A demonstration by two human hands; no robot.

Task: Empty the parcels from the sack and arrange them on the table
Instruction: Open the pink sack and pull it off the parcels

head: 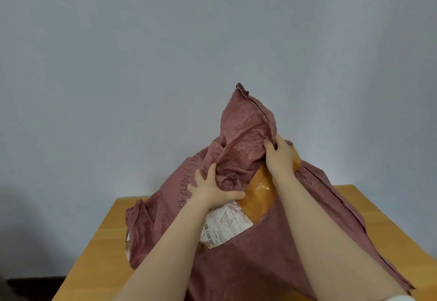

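Sack [246,135] lies heaped across the table [106,241], reaching its far edge; right hand [280,156] grips its raised seam, left hand [212,190] pinches fabric beside the exposed yellow parcel [257,197].

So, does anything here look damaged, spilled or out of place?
Nothing stands out. The sack lies crumpled on the table while the left hand and right hand grip its cloth. A yellow parcel with a white label shows in its opening, apparently intact.
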